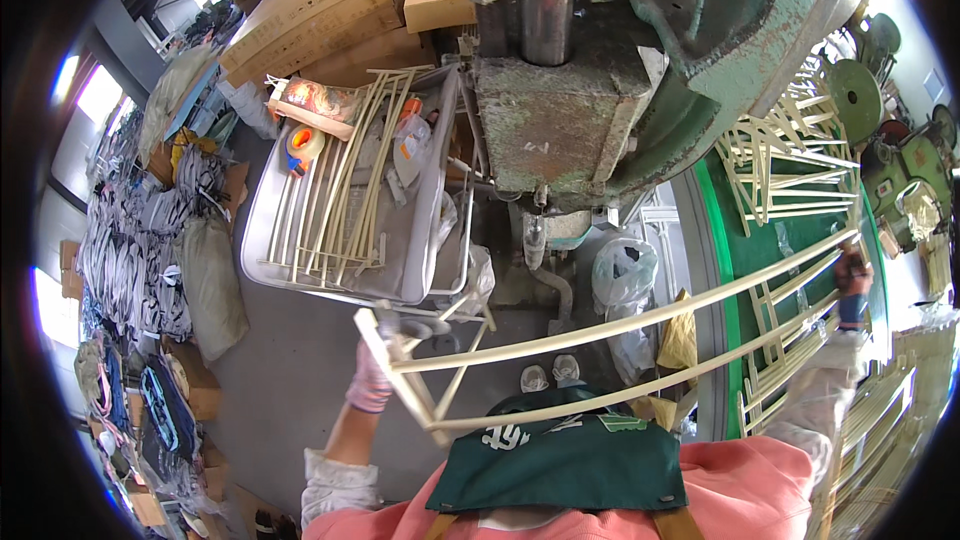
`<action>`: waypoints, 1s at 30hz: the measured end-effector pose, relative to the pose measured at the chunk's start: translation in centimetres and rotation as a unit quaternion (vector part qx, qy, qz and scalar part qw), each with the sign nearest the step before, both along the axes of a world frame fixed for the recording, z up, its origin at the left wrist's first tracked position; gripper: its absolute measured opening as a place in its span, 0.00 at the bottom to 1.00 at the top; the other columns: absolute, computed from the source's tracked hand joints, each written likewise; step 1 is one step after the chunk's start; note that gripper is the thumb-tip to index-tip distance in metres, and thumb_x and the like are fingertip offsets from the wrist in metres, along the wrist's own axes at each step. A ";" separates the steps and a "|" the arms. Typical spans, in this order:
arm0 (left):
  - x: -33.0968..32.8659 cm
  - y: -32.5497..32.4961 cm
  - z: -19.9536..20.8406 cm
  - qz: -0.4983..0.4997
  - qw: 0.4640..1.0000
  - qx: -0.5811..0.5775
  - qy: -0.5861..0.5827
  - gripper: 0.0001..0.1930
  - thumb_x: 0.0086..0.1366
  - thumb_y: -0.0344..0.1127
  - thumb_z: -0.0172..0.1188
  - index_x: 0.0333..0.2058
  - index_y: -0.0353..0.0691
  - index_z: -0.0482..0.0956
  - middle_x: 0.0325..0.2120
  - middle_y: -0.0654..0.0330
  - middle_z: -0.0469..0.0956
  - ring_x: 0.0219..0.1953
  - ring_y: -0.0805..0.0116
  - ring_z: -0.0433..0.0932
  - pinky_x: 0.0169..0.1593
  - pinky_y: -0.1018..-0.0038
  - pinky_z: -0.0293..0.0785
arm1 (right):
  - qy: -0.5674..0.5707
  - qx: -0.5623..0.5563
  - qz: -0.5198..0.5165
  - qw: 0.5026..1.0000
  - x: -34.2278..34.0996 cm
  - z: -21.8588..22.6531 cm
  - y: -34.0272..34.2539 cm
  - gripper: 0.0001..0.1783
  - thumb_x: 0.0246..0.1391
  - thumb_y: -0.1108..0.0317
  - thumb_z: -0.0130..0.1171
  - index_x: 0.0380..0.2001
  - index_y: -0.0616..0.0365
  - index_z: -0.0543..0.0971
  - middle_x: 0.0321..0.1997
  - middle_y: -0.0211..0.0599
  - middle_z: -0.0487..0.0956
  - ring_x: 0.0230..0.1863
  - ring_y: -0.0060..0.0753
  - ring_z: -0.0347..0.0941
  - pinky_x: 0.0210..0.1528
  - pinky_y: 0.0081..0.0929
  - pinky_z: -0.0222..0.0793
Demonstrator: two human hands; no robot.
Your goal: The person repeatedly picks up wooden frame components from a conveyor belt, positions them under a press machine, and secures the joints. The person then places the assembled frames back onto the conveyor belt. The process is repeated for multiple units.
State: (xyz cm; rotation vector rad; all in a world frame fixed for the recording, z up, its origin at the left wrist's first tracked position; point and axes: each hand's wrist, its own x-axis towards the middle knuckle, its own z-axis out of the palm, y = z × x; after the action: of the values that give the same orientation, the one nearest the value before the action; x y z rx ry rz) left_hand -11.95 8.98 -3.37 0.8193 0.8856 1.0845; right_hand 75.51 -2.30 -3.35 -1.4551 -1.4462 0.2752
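Observation:
A long cream-coloured frame (640, 323) of two parallel rails joined by short end pieces stretches across in front of me. My left hand (371, 376), in a pinkish glove, is closed round its left end; part of the fingers is behind the end piece and slightly blurred. At the far right, my right hand (853, 272), in a dark glove with a blue cuff, grips the other end. The frame hangs at a slant, its right end higher in view. Beyond it stands a worn green press (560, 120), apart from the frame.
A white tub (432, 240) at the left carries several cream frames, a tape roll (304, 145) and a packet (312, 105). More frames (790, 165) are piled on a green-topped table (735, 240) at the right. Plastic bags (622, 280) hang near the press; cardboard boxes (330, 30) are stacked behind.

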 end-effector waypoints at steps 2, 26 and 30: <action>2.2 1.5 -4.5 -0.026 0.997 0.051 0.056 0.19 0.64 0.45 0.50 0.31 0.31 0.76 0.27 0.52 0.79 0.30 0.64 0.79 0.33 0.72 0.76 | 0.168 0.083 -0.110 0.976 3.7 6.6 -1.5 0.08 0.59 0.60 0.50 0.36 0.50 0.74 0.20 0.18 0.68 0.15 0.11 0.55 0.14 0.12 0.46; 21.1 6.7 0.1 0.114 0.991 -0.059 0.044 0.12 0.55 0.37 0.65 0.27 0.32 0.79 0.09 0.68 0.67 0.10 0.80 0.63 0.17 0.81 0.59 | 0.398 -0.342 0.192 0.829 -51.3 2.7 12.6 0.11 0.58 0.68 0.51 0.40 0.65 0.72 0.21 0.30 0.74 0.16 0.16 0.64 0.19 0.15 0.61; 21.4 7.3 0.7 0.088 0.993 -0.031 0.067 0.08 0.56 0.37 0.63 0.23 0.39 0.81 0.09 0.70 0.67 0.11 0.83 0.61 0.16 0.80 0.55 | 0.399 -0.350 0.204 0.823 -51.7 2.8 12.5 0.13 0.58 0.68 0.51 0.42 0.66 0.72 0.22 0.30 0.75 0.17 0.18 0.68 0.20 0.16 0.64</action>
State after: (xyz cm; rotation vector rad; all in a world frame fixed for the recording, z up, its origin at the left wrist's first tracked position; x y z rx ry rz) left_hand 9.47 16.25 -2.64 0.7788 1.1167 1.1589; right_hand 23.79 10.17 -0.58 -1.2689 -0.9341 1.6246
